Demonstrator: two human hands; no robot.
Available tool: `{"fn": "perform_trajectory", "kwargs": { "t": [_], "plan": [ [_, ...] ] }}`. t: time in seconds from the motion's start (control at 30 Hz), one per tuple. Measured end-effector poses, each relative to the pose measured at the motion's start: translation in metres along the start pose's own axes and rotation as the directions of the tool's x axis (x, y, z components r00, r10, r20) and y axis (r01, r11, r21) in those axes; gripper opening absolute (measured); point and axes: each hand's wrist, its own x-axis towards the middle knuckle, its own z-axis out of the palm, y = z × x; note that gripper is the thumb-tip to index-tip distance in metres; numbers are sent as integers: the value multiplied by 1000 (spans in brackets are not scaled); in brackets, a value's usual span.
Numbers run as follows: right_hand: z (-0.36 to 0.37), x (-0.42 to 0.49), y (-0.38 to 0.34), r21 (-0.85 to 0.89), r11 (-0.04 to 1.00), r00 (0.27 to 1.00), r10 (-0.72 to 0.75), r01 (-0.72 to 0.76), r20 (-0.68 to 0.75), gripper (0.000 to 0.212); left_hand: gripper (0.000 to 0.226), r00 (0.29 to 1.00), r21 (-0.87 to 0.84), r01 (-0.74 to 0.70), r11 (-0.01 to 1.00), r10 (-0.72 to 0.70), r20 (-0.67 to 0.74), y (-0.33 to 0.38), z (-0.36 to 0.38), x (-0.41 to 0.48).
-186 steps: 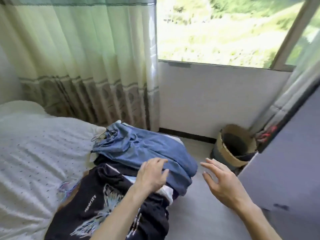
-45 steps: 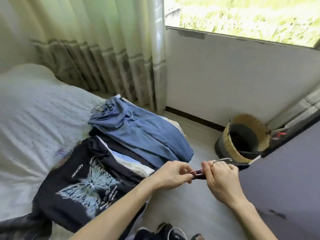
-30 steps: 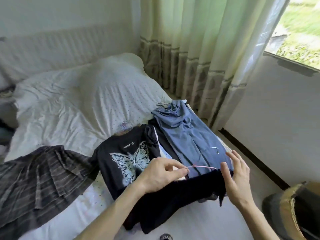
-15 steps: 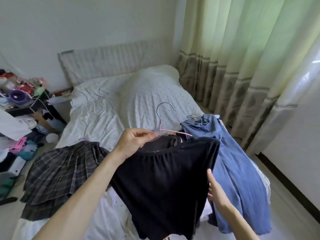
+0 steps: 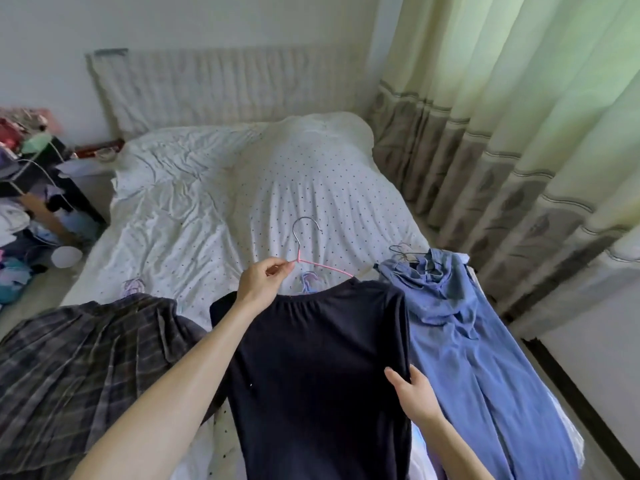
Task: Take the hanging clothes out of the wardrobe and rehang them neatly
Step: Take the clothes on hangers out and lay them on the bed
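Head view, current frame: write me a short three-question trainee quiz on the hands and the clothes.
1. True or false: the left hand pinches the pink hanger just below its hook.
2. Multiple choice: what does the right hand grip? A nothing; B the dark garment at its side edge; C the hanger's hook.
3. Short answer: what lies on the bed just right of the dark garment?
Key: 1 true; 2 B; 3 the blue garment.
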Motion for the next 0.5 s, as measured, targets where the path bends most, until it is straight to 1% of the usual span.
{"fn": "perform_trajectory", "kwargs": {
  "t": [0.03,0.13,0.17,0.27,0.3,0.37,0.43,0.5],
  "plan": [
    [6,19,-2,-28,999,1000,16,-16,0,91,28,999,-8,34,999,-34,0,-14,5,22],
    [27,31,-52,-145,987,998,60,-64,-28,84,21,994,-12,113,993,-113,11,-53,22,83],
    [33,40,-61,-170,982,996,78,-82,-33,77,19,991,3,131,991,-131,27,-65,29,100],
    [49,73,-68,-248,963,993,97,-110,-62,46,14,978,37,197,980,-199,61,-106,52,139],
    [53,82,-68,-270,955,992,107,-121,-65,41,11,973,54,217,975,-220,74,-121,60,149],
    [63,98,-67,-319,936,989,134,-147,-64,36,8,963,82,239,968,-247,109,-150,77,168],
    [73,117,-61,-388,905,985,156,-172,-74,35,16,959,123,242,963,-256,121,-177,91,186],
    [84,135,-51,-465,868,985,152,-173,-83,41,20,966,188,210,959,-234,112,-204,106,205]
  ]
}}
